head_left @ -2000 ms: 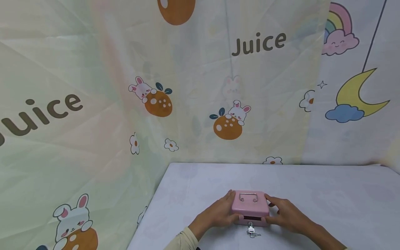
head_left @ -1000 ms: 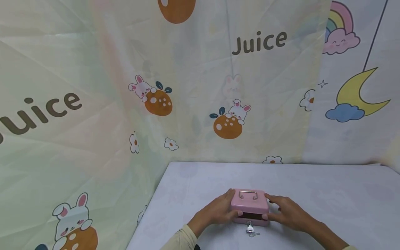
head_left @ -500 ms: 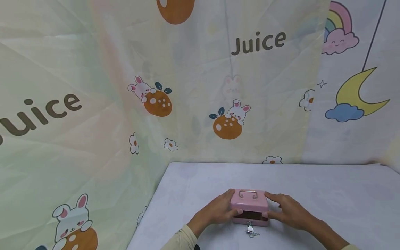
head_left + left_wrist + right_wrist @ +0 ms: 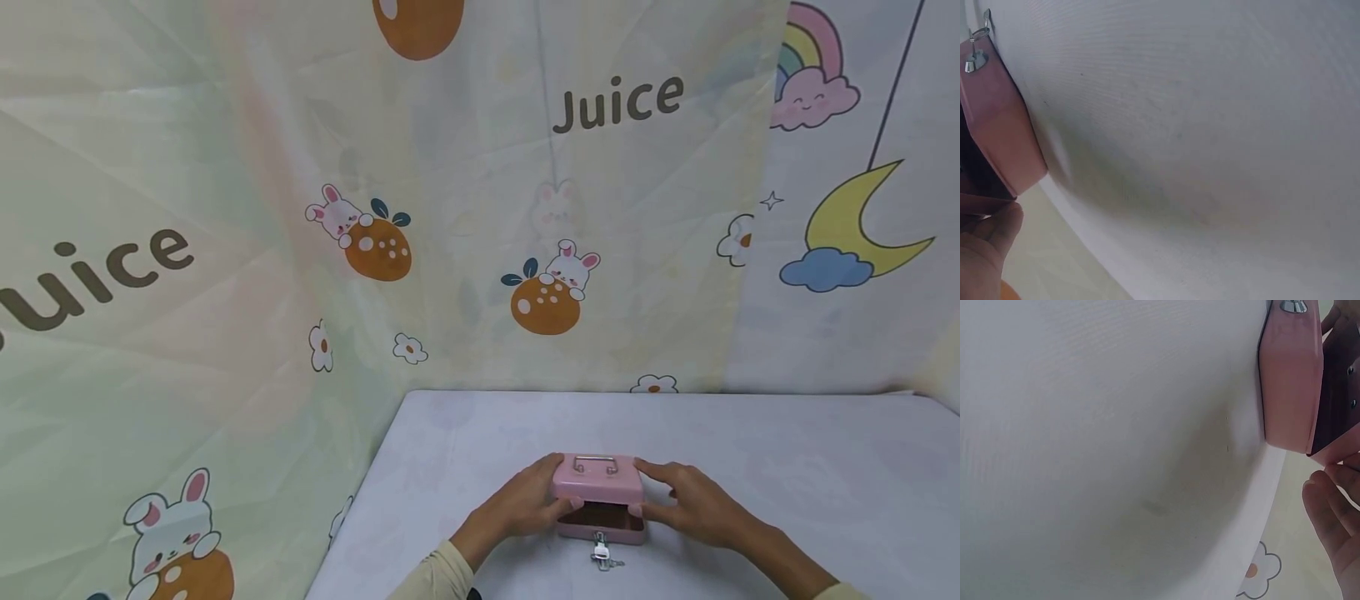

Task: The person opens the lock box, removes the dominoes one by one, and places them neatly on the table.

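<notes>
Behind, a cartoon-printed backdrop (image 4: 465,167); below it, a white-covered table (image 4: 465,433). On the left, a left hand (image 4: 517,504) pinching the left end of a raised lid (image 4: 600,485), with thumb at the front edge and fingers toward the far corner. Next, between both hands and on the table, the pink box (image 4: 626,536), with a wire handle (image 4: 596,457) on top, a dark gap across the front, and a lock (image 4: 600,539) with keys (image 4: 602,554) at the front of the base (image 4: 1007,147). On the right, a right hand (image 4: 697,504) pinching the lid's other end between thumb and fingertips. Judged to be partway through opening: ajar, not thrown back. From here, apparently calls for an even lift at both ends, swinging the front edge up and rearward without tipping or dragging the base.
</notes>
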A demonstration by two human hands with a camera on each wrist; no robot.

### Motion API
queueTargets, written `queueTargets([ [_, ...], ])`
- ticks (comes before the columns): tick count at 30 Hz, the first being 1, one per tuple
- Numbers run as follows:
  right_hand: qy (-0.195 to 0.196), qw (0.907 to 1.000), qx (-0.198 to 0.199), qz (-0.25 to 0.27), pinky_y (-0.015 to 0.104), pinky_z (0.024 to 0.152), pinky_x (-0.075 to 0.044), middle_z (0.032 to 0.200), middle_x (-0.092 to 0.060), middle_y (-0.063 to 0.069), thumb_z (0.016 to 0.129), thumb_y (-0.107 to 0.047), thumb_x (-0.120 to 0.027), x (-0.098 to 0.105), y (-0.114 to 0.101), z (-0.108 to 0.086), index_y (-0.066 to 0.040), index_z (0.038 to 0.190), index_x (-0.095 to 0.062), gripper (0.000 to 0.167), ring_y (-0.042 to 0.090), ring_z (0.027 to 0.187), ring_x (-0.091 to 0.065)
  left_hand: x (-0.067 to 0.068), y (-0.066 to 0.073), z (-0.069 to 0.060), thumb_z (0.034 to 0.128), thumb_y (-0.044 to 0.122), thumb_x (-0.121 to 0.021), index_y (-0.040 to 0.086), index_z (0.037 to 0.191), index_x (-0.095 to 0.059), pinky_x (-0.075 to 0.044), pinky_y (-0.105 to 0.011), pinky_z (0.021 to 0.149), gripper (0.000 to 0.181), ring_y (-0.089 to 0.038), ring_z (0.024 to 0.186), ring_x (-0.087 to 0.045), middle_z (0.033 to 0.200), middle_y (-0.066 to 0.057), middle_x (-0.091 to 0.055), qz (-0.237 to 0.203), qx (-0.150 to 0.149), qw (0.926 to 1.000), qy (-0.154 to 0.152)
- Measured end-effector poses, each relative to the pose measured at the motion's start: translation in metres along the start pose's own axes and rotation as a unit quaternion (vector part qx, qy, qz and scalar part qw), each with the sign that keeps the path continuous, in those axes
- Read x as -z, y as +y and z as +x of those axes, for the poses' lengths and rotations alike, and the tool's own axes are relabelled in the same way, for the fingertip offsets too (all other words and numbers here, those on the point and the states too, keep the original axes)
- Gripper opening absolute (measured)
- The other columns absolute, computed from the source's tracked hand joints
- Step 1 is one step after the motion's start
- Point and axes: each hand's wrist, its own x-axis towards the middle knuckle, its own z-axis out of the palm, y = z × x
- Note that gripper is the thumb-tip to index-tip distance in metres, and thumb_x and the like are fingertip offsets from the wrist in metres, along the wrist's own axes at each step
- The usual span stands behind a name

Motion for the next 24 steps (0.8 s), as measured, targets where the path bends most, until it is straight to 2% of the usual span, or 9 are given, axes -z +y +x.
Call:
queueTargets([
  [9, -0.012, 0.9999, -0.007, 0.002, 0.035, 0.073, -0.059, 0.131, -0.064, 0.022, 0.081, -0.052, -0.078, 0.003, -0.002, 0.003, 0.003, 0.134, -0.060, 0.079, 0.032, 0.108, -0.067, 0.002, 0.002, 0.001, 0.0976, 0.062, -0.048, 0.015, 0.153, -0.035, -0.041, -0.036, 0.113, 0.074, -0.017, 0.141, -0.046, 0.153, 0.001, -0.047, -0.002, 0.008, 1.0000, 0.000],
  [17, -0.024, 0.9990, -0.032, 0.018, 0.038, 0.074, -0.059, 0.122, -0.070, 0.016, 0.081, -0.049, -0.079, 0.005, -0.002, 0.007, 0.002, 0.134, -0.062, 0.075, 0.028, 0.106, -0.067, 0.005, 0.003, 0.003, 0.0987, 0.063, -0.044, 0.014, 0.152, -0.039, -0.042, -0.037, 0.112, 0.073, -0.017, 0.138, -0.048, 0.150, -0.001, -0.050, -0.006, 0.013, 0.9999, -0.008],
  [24, -0.034, 0.9977, -0.055, 0.021, 0.030, 0.066, -0.053, 0.112, -0.073, 0.011, 0.084, -0.046, -0.078, 0.008, -0.005, 0.012, 0.000, 0.133, -0.062, 0.070, 0.016, 0.087, -0.063, 0.007, 0.002, 0.006, 0.0986, 0.064, -0.042, 0.011, 0.151, -0.040, -0.044, -0.038, 0.110, 0.075, -0.019, 0.137, -0.050, 0.149, -0.004, -0.051, 0.010, 0.016, 0.9998, -0.011],
])
